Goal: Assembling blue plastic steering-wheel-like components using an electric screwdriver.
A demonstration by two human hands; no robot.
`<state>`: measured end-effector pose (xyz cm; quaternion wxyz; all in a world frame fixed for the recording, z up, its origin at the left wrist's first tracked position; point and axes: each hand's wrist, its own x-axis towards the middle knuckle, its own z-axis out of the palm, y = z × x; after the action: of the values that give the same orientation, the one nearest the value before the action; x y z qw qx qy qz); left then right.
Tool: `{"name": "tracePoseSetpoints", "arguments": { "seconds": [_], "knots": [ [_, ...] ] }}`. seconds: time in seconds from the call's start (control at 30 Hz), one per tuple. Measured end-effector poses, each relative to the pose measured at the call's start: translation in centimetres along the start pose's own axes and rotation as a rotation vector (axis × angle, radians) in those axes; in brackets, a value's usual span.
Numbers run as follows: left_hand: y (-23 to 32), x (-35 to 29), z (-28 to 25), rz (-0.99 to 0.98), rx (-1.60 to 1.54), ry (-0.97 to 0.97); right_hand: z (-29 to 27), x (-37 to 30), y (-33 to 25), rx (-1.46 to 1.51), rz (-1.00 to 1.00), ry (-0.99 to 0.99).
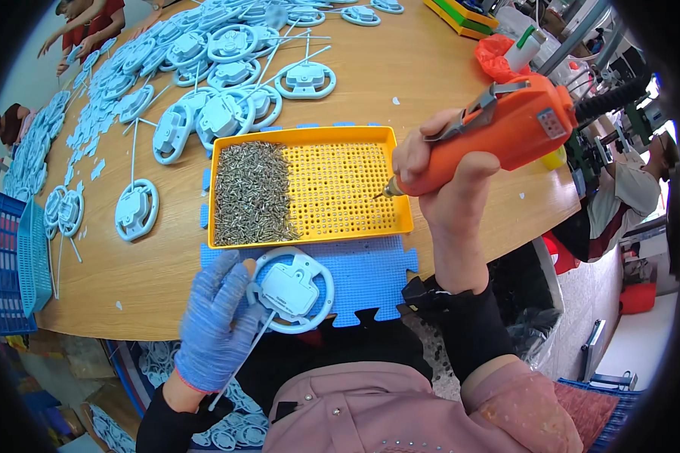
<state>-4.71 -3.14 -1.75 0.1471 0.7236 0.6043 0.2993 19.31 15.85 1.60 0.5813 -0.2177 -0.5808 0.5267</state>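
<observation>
My left hand (pixel 217 321), in a blue knitted glove, grips the left rim of a light-blue plastic toy steering wheel (pixel 291 291). The wheel lies back side up on a blue foam mat (pixel 366 279), and a thin pale rod (pixel 242 360) runs from it toward me. An orange electric screwdriver (pixel 499 132) is wrapped in my bare right hand (pixel 449 192). Its tip points down at the right part of a yellow tray (pixel 310 244). Loose small screws (pixel 253 192) heap up in the tray's left part; rows of holes, many with screws standing in them, fill the rest.
More toy steering wheels (pixel 219 113) pile up across the table's far left, some with rods sticking out. A blue basket (pixel 34 257) stands at the left edge. A red plastic bag (pixel 497 57) lies far right. Other people (pixel 91 26) sit across the table and to the right.
</observation>
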Motion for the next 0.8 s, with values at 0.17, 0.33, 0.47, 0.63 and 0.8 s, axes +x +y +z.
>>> {"name": "tracePoseSetpoints", "arguments": {
  "seconds": [0.17,0.33,0.47,0.63,0.8],
  "knots": [
    [2.2,-0.9,-1.9,-0.123,0.108,-0.112,0.4,0.3,0.9,0.04,0.021,0.002],
    [6.2,-0.8,-2.4,-0.114,0.287,-0.324,0.1,0.7,1.0,0.0,0.027,0.008],
    [6.3,-1.5,-1.8,-0.153,0.208,-0.342,0.2,0.6,1.1,-0.005,0.026,0.01],
    [5.5,-1.4,0.8,-0.181,0.276,-0.163,0.3,0.7,1.4,0.024,0.031,-0.011],
    [5.2,0.8,2.7,-0.215,0.261,-0.013,1.4,0.7,0.5,-0.034,-0.005,-0.016]
  ]
}}
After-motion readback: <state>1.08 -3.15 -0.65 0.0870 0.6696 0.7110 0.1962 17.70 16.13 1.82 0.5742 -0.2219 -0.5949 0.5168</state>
